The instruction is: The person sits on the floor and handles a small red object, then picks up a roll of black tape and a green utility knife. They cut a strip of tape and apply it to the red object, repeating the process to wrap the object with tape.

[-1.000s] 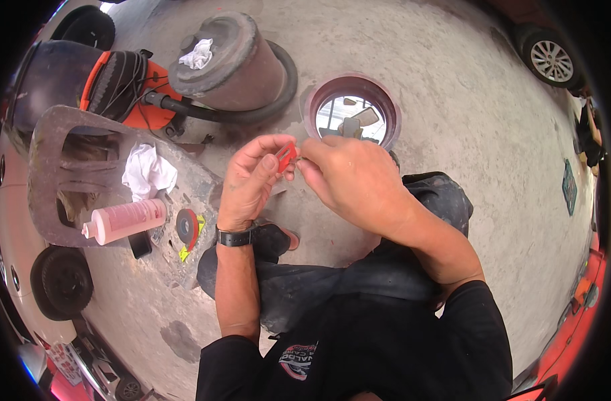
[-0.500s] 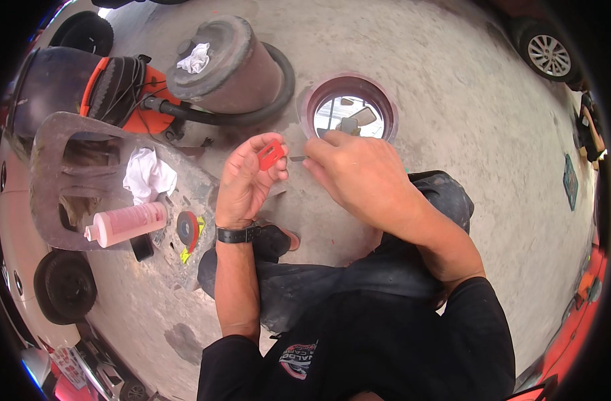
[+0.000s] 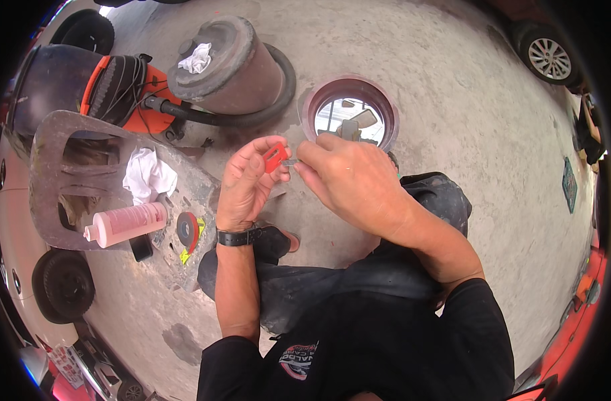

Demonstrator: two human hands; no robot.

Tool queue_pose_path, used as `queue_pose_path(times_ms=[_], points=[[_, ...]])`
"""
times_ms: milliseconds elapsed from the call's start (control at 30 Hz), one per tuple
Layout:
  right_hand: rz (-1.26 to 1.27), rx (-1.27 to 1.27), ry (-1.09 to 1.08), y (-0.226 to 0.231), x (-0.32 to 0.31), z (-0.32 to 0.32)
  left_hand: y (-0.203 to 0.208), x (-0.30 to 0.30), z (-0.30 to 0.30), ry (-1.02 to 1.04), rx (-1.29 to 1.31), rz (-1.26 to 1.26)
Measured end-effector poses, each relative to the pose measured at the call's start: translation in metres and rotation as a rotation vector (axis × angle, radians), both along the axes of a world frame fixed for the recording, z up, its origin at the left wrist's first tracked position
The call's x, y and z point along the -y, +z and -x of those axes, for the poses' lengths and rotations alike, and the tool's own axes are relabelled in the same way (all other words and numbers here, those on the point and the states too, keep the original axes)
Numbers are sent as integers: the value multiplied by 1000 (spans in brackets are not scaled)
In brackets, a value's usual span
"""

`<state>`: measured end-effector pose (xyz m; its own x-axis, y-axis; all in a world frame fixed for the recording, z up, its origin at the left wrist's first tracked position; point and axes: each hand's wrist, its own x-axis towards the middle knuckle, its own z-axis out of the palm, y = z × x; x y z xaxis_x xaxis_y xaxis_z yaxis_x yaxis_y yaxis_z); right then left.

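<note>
My left hand (image 3: 244, 179) pinches a small red plastic holder (image 3: 274, 158) with a slot through it, thumb on one side and fingers behind. Between the fingertips of my right hand (image 3: 351, 175) is a thin flat grey metal blade (image 3: 289, 162). The blade's free end meets the right edge of the red holder; whether it sits inside the slot I cannot tell. Both hands are raised over my lap. Beyond my right hand, on the floor, lies a round maroon-rimmed mirror-like basin (image 3: 313, 100) with reflections in it.
A worn plastic chair (image 3: 48, 174) at left bears a white cloth (image 3: 149, 177), a pink bottle (image 3: 128, 224), a dark phone-like slab (image 3: 141, 248) and a tape roll (image 3: 187, 229). Behind it stand an orange-black vacuum (image 3: 128, 97), its hose (image 3: 218, 120) and a lidded drum (image 3: 252, 77).
My right hand has moved slightly left and down, bringing the blade from a gap away up to the red holder. The holder has shifted a little to the right and tilted.
</note>
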<state>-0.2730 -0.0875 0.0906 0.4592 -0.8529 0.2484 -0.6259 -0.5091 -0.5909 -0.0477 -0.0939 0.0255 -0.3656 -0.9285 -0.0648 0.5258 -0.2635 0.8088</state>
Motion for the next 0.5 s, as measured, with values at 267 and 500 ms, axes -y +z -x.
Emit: queue_pose_path(times_ms=[267,500], points=[[13,-11,-7,-3,2,0,3,-1,3,17,56,4],[60,-47,-23,-4,2,-2,3,-3,1,13,77,-29]])
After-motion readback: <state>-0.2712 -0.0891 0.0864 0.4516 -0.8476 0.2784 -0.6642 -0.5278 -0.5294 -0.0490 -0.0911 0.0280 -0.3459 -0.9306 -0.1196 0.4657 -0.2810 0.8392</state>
